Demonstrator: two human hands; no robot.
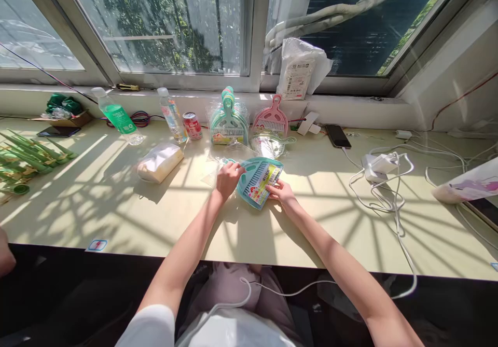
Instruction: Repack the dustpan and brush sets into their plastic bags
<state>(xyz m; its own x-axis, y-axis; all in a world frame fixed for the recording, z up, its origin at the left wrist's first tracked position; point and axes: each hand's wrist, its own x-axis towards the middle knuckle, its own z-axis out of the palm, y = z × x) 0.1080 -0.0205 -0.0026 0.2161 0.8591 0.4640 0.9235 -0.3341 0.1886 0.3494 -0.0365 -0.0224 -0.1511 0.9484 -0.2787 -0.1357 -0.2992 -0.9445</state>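
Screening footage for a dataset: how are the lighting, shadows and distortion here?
Head view: hard sunlight through the window casts barred shadows across the table; head view: white packet glares on top, space underneath the table nearly black; head view: edges look stretched; head view: left hand and right hand fairly sharp.

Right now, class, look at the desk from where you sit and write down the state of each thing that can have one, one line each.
Teal dustpan: held, label card facing up
Left hand: grip closed at the dustpan's handle end
Right hand: grip closed on the dustpan's edge
Green-labelled bottle: capped
Clear bottle: capped
Red can: upright; opened or not, cannot tell
Phone: screen dark
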